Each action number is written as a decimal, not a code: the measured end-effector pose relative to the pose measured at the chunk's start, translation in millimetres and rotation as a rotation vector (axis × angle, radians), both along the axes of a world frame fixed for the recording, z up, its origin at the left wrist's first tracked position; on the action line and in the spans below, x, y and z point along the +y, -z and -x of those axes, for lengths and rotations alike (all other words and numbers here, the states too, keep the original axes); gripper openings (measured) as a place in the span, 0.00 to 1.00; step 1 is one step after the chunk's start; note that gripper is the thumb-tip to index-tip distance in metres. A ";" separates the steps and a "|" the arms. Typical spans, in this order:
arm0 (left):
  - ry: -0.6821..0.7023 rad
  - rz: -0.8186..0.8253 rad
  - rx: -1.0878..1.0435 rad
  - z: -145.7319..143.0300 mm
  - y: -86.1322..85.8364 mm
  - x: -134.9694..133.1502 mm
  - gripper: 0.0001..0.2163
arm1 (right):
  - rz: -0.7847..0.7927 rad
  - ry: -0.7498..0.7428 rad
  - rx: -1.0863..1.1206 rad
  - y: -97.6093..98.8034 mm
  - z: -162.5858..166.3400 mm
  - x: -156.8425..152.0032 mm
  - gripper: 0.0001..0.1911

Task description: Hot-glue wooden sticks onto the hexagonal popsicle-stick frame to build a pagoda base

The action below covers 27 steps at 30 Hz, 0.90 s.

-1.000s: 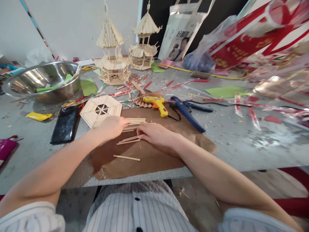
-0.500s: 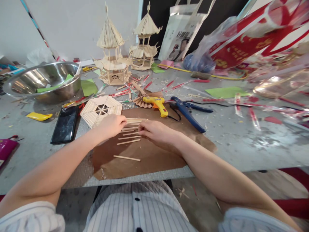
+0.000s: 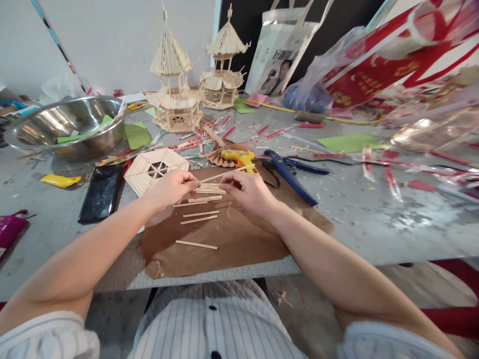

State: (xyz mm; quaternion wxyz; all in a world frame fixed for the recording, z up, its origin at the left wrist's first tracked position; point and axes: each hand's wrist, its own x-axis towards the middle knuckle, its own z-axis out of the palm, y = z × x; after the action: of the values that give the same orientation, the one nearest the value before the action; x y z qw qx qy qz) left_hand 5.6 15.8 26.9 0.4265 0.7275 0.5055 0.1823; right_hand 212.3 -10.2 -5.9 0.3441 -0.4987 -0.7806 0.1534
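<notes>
My left hand (image 3: 172, 188) and my right hand (image 3: 249, 190) hover just above a brown paper sheet (image 3: 239, 239), fingers pinched together. Between them they hold a small bundle of thin wooden sticks (image 3: 210, 189); one long stick (image 3: 228, 173) angles up past my right fingers. Several loose sticks (image 3: 200, 216) lie on the paper below my hands, and another single stick (image 3: 196, 244) lies closer to me. A flat hexagonal stick panel (image 3: 155, 168) rests just left of my left hand.
A yellow glue gun (image 3: 241, 158) and blue cutters (image 3: 288, 172) lie behind my hands. A black phone (image 3: 100, 192) and a steel bowl (image 3: 63, 124) sit at left. Two stick pagoda models (image 3: 174, 80) stand at the back. Plastic bags and red wrappers clutter the right side.
Both hands have lifted off the paper and moved a little farther away, raising a bundle of sticks; one long stick now tilts up beside my right hand.
</notes>
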 end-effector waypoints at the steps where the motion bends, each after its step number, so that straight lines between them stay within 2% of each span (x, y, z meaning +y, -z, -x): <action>1: 0.007 0.001 -0.022 0.3 -0.2 0.1 0.10 | -0.009 0.002 0.020 0.3 -0.2 -0.1 0.07; 5: 0.044 -0.035 -0.045 1.5 -0.4 0.6 0.11 | -0.026 0.017 0.096 1.5 0.4 0.2 0.07; 13: 0.180 -0.291 0.179 0.9 3.8 2.1 0.14 | -0.036 0.080 0.474 12.6 7.6 4.1 0.08; 19: 0.243 -0.325 0.211 0.6 4.2 3.1 0.11 | 0.043 0.023 0.672 12.0 12.2 1.8 0.11; 27: 0.231 -0.350 0.236 -2.2 2.7 0.2 0.08 | 0.008 -0.040 0.808 9.4 17.5 -2.8 0.16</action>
State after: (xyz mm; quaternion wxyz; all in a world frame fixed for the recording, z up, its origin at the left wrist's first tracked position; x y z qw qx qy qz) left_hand 7.8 16.0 24.1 0.2497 0.8596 0.4261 0.1310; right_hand 194.7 -13.0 -15.3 0.6184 -0.3844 -0.5914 0.3465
